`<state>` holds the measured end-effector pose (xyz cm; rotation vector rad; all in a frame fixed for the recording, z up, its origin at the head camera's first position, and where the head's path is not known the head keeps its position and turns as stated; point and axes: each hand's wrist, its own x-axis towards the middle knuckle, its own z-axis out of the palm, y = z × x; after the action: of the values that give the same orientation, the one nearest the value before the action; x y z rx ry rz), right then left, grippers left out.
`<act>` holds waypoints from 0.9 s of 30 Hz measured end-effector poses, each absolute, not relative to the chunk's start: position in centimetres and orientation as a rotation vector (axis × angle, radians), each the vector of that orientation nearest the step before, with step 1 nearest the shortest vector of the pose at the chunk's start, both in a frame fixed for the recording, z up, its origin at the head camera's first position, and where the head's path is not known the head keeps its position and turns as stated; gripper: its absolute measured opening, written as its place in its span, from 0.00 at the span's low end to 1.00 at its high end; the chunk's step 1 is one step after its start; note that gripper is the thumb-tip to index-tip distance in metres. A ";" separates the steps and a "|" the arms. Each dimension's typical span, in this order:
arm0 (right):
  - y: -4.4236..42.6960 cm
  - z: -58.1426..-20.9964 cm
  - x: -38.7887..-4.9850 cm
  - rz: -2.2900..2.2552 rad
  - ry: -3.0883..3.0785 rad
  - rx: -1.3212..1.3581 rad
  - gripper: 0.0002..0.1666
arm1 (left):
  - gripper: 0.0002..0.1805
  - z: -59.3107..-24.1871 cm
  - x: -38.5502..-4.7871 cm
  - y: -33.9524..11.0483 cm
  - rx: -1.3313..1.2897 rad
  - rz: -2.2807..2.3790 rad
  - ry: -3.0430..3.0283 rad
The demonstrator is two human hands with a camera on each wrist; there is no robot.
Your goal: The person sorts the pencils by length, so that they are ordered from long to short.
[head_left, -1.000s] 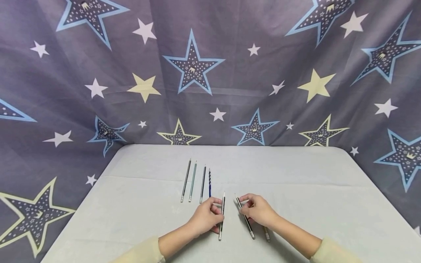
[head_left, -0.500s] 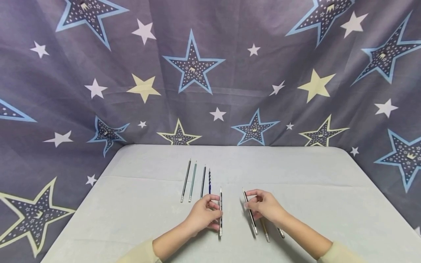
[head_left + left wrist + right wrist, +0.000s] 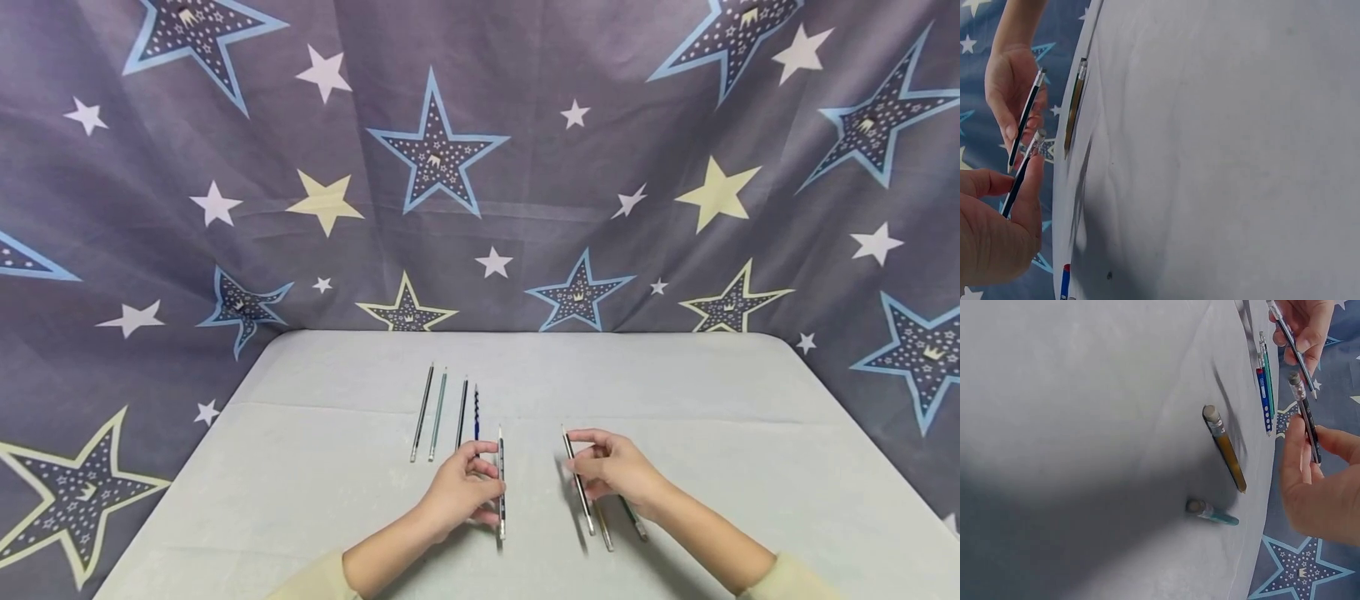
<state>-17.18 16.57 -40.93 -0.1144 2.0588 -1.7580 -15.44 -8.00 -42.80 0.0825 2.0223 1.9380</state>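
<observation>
My left hand [image 3: 461, 492] pinches a dark pencil [image 3: 502, 483] between thumb and fingers, its eraser end toward me. In my right hand [image 3: 618, 471] another dark pencil [image 3: 580, 492] is pinched, tilted with its tip to the upper left. Both held pencils appear raised off the table, with a gap between them. Beneath the right hand lie a gold-brown pencil [image 3: 1227, 453] and a teal-green one [image 3: 1219, 516], partly hidden in the head view. The left wrist view shows the left hand [image 3: 997, 231] gripping its pencil below the eraser.
Left of centre on the white table [image 3: 300, 483] lie a black pencil [image 3: 422, 412], a teal pencil [image 3: 438, 412], a dark blue pencil [image 3: 462, 412] and a blue patterned pencil [image 3: 476, 412], the last near the left hand. A star-patterned curtain [image 3: 525, 192] hangs behind.
The right hand has moved to the right with its pencil, and the left hand slightly to the left with its own. The gap between them is wider; the green pencil's end now shows.
</observation>
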 end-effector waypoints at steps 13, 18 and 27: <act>16.2 -40.8 -17.0 -1.783 2.016 -0.095 0.35 | 0.31 -42.4 -15.6 -7.9 0.105 1.943 1.993; 16.1 -40.8 -17.1 -1.785 2.004 -0.087 0.36 | 0.31 -42.3 -15.5 -7.9 0.106 1.943 1.988; 15.7 -40.8 -16.9 -1.790 2.004 -0.082 0.35 | 0.31 -42.1 -15.3 -7.9 0.095 1.960 1.962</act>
<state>-16.93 15.73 -40.77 -0.0822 2.0042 -1.7903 -15.34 -7.89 -42.11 0.0945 1.9624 1.9597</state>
